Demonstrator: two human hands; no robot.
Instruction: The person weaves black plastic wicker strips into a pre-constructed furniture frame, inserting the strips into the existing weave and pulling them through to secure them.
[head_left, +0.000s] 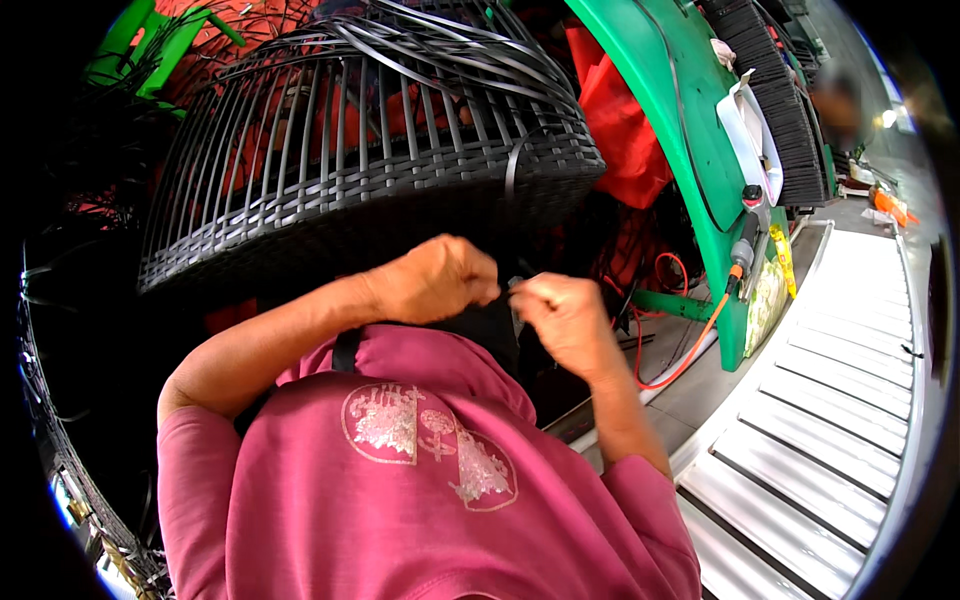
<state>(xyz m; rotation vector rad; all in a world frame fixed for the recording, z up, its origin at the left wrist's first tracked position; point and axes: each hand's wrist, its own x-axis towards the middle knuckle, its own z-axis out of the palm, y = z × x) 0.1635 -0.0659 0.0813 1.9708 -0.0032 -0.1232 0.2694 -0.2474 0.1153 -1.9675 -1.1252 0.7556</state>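
Just below a partly woven black wicker panel (pixel 370 185), my two hands are raised in front of my chest, a small gap between them. My left hand (pixel 445 278) is closed, its fingers curled with the thumb side toward the right hand. A pinch closes my right hand (pixel 566 312), and a small dark bit shows at its fingertips. What either hand grips is too small and dark to make out. Loose flat black strips (pixel 440 45) lie across the top of the panel, and one strip end (pixel 513 165) hangs over its woven edge.
On the right stands a green table (pixel 665 90) with a white tray (pixel 750 140). An air tool (pixel 745 240) with an orange hose (pixel 690 355) hangs at its edge. A white slatted frame (pixel 810 400) lies farther right. Red cloth (pixel 625 130) hangs behind the panel.
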